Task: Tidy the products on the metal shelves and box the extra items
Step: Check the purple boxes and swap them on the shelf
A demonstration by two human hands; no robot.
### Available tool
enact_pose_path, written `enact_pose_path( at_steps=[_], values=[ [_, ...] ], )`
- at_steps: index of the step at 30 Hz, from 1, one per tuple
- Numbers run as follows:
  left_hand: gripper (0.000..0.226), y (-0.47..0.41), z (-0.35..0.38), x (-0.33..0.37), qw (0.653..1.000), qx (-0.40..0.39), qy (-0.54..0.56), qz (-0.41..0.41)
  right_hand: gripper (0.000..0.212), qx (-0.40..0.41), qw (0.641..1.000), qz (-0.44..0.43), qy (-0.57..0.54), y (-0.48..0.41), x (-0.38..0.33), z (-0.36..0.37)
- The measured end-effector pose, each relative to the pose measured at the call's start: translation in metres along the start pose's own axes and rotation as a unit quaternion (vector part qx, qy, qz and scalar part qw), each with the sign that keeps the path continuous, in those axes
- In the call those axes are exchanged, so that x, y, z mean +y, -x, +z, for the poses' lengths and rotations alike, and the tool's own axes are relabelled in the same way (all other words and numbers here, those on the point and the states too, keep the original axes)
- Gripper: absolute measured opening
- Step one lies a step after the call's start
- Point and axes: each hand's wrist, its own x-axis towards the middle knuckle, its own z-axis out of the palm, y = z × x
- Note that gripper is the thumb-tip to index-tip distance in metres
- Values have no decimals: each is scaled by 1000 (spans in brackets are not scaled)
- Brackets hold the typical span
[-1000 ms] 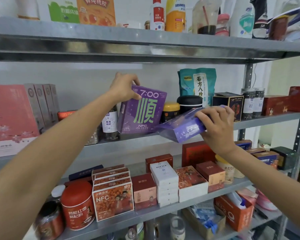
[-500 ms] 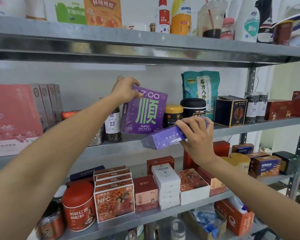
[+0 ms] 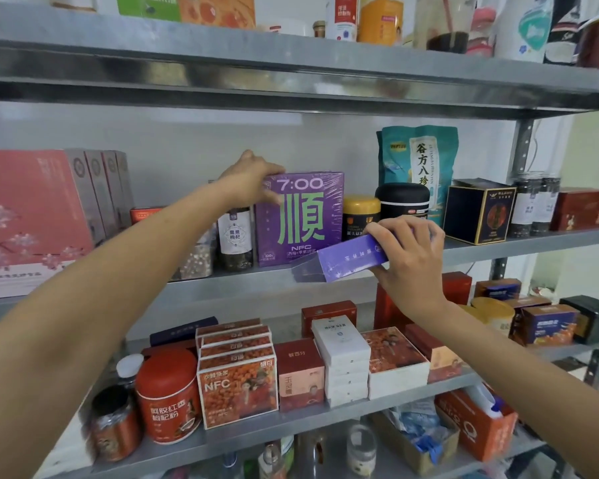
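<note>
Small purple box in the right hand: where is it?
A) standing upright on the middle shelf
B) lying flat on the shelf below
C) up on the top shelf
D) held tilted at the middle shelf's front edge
D: the right hand grips the small purple box at a tilt in front of the middle shelf, just below the big purple box that the left hand holds by its top corner.

A plain white wall backs it all. Over at three o'clock stands a pale yellow-green wall, a thin cord hanging just beside it.
</note>
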Motion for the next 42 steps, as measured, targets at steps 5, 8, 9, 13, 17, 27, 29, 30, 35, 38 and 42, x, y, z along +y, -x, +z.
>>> enact_pose_path(
  at_steps=[5, 8, 9, 13, 17, 27, 29, 30, 35, 38, 42],
  values=[
    [102, -1, 4, 4, 973, -21, -229, 34, 70, -14, 1000, 17, -4, -1, -1, 2],
    [95, -4, 9, 12, 964, 1, -265, 7, 71, -23, 999, 25, -3, -1, -1, 4],
    [93, -5, 10, 13, 962, 2, -273, -1, 71, -25, 999, 26, -4, -2, -2, 5],
    [86, -9, 13, 18, 953, 2, -300, -29, 73, -34, 999, 39, -14, -6, -7, 7],
    [83, -12, 15, 20, 953, 6, -301, -30, 76, -44, 999, 25, -15, -16, -14, 9],
    [58, 80, 33, 26, 891, 198, 384, 140, 77, -29, 999, 31, -27, -25, -30, 15],
    [91, 111, 47, 30, 812, 132, 556, 120, 77, -25, 999, 38, -25, -24, -33, 16],
    [99, 120, 56, 32, 813, 105, 561, 117, 77, -25, 999, 41, -21, -24, -35, 17],
    [63, 122, 86, 44, 863, 161, 471, 88, 76, -51, 998, 37, -13, -29, -36, 16],
    [52, 118, 85, 47, 849, 202, 484, 58, 90, -56, 998, 24, -32, -29, -27, 15],
    [44, 129, 83, 43, 814, 198, 545, 27, 106, -2, 962, 154, -227, -12, -24, 12]
  ],
)
